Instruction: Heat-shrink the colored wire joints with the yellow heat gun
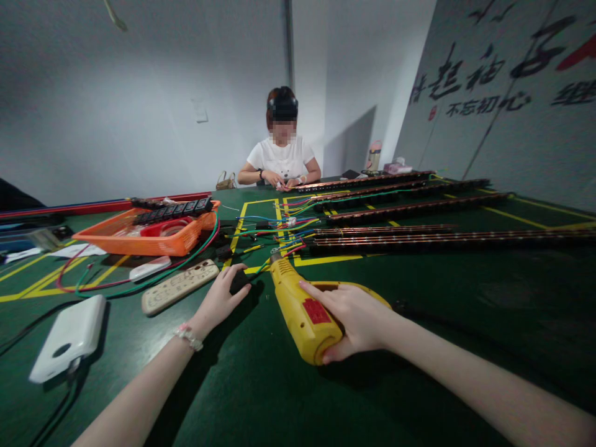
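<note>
My right hand (pixel 361 313) is closed around a yellow heat gun (pixel 291 292) with a red label. Its metal nozzle (pixel 275 256) points away from me, at the ends of coloured wires (pixel 294 249). These wires come out of long dark strips with copper-coloured lines (pixel 419 241). To the left of the gun, my left hand (pixel 222 295) grips a small black block (pixel 239 282), perhaps a connector. A green wire (pixel 261 268) runs from the block toward the nozzle. The far side of the block is partly hidden by my fingers.
A beige power strip (pixel 180 287) lies beside my left hand. Behind it stands an orange basket (pixel 153 243) with black parts inside. A white power bank (pixel 72 338) with a cable sits at left. Across the green table, a person (pixel 282 155) works with both hands.
</note>
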